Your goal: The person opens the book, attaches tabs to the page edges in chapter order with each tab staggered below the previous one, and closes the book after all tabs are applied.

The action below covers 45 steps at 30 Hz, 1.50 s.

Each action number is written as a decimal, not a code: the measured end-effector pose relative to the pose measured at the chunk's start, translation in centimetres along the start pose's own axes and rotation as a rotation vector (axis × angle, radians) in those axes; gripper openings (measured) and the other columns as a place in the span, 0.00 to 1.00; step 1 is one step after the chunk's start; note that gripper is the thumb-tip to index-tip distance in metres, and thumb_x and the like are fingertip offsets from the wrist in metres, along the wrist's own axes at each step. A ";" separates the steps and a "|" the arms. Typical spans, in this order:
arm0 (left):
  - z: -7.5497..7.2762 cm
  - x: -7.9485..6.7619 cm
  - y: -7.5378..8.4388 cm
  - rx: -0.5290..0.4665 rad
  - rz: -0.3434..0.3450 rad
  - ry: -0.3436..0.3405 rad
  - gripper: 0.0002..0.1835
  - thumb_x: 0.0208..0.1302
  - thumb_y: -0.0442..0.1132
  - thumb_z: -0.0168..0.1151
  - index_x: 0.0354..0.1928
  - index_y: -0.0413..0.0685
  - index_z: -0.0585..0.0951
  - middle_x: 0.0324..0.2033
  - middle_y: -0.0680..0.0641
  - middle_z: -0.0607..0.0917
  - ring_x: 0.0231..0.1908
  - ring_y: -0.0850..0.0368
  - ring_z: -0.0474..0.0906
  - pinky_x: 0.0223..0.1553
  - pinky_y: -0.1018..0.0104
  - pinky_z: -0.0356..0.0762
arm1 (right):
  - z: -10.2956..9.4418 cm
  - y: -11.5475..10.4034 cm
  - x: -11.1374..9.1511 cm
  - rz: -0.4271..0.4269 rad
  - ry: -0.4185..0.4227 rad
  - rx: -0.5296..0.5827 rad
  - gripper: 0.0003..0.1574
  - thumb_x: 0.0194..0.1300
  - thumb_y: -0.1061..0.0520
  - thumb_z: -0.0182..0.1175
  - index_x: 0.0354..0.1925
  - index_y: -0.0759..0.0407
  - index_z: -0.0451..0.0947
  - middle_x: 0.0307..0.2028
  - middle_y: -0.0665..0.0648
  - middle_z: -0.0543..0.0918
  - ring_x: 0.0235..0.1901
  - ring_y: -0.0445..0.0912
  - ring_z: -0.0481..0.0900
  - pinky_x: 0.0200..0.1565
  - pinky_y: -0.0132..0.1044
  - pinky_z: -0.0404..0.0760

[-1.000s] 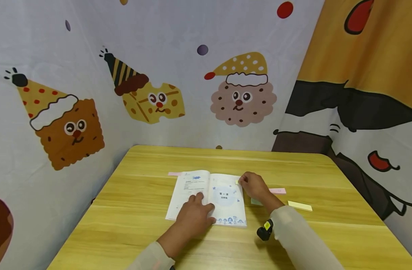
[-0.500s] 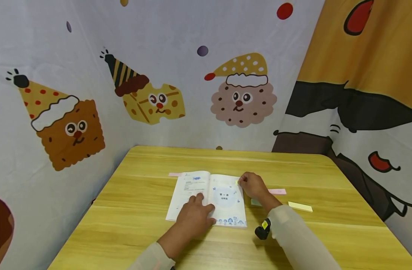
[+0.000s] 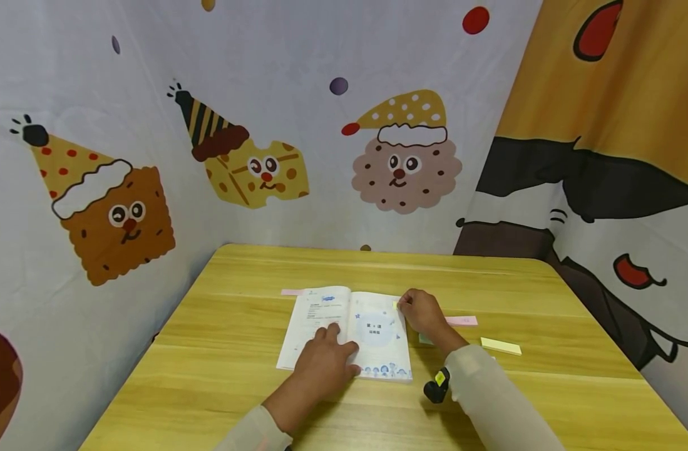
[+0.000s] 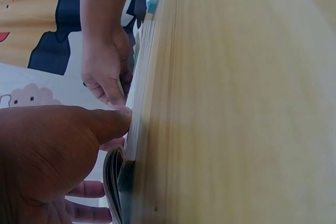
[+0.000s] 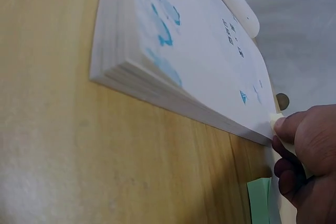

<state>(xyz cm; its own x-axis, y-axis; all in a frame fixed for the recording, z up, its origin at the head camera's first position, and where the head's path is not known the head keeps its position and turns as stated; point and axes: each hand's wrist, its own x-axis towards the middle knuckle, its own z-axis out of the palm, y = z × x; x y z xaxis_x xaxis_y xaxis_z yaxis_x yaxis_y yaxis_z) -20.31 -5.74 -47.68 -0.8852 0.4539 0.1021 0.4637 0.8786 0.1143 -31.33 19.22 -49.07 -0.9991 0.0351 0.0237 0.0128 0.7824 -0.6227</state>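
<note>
An open book (image 3: pixel 379 344) lies on the table, with blue drawings along the bottom of its right page. My left hand (image 3: pixel 325 360) rests across the lower middle of both pages, fingers spread; in the left wrist view its thumb (image 4: pixel 110 124) lies at the book's edge. My right hand (image 3: pixel 425 311) is at the upper outer edge of the right page. It pinches a small yellow sticky note (image 5: pixel 275 121) there, thumb on top and the other fingers curled below. The part of the note inside the hand is hidden.
A pink sticky note (image 3: pixel 291 292) sticks out from the book's left side. Right of the book lie a pink pad (image 3: pixel 463 321), a yellow pad (image 3: pixel 501 346) and a green pad (image 5: pixel 259 198), partly behind the right wrist. A patterned cloth (image 3: pixel 321 232) hangs behind the wooden table (image 3: pixel 220 388).
My right forearm and its wrist camera have shifted slightly to the left, while the fingers stay at the page edge. The left hand and the book look unchanged.
</note>
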 end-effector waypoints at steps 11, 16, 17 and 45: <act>0.1 0.0 0.1 -0.004 0.004 -0.007 0.22 0.56 0.62 0.61 0.51 0.66 0.80 0.53 0.41 0.69 0.46 0.46 0.67 0.39 0.52 0.72 | 0.2 -0.3 -0.3 0.009 0.019 -0.004 0.06 0.65 0.55 0.58 0.33 0.56 0.76 0.26 0.53 0.77 0.24 0.46 0.72 0.22 0.36 0.71; 0.0 -0.1 0.2 -0.007 0.002 -0.004 0.22 0.55 0.62 0.61 0.50 0.66 0.80 0.51 0.42 0.69 0.44 0.47 0.66 0.38 0.53 0.71 | 0.3 -0.2 -0.3 0.014 0.027 -0.035 0.06 0.65 0.54 0.59 0.33 0.56 0.76 0.26 0.52 0.77 0.24 0.46 0.72 0.22 0.36 0.72; 0.0 -0.1 0.2 -0.009 0.003 -0.002 0.22 0.55 0.62 0.61 0.50 0.66 0.80 0.51 0.42 0.69 0.44 0.47 0.66 0.38 0.53 0.71 | 0.4 -0.2 -0.4 0.010 0.029 -0.042 0.06 0.65 0.54 0.59 0.33 0.56 0.76 0.26 0.52 0.77 0.24 0.46 0.72 0.22 0.36 0.71; -0.3 -0.1 0.4 -0.003 -0.001 0.009 0.21 0.55 0.61 0.62 0.49 0.64 0.81 0.49 0.42 0.70 0.44 0.47 0.67 0.37 0.53 0.71 | -0.1 -1.6 -1.7 -0.277 -0.003 -0.626 0.14 0.66 0.56 0.56 0.47 0.46 0.84 0.40 0.48 0.82 0.41 0.48 0.73 0.47 0.44 0.66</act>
<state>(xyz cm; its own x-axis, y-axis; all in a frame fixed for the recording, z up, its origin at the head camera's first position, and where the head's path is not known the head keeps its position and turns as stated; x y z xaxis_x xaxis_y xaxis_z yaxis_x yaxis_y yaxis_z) -20.01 -5.55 -47.36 -0.8851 0.4519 0.1110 0.4632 0.8785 0.1169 -29.64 17.96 -48.02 -0.9690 -0.2191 0.1143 -0.2232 0.9745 -0.0242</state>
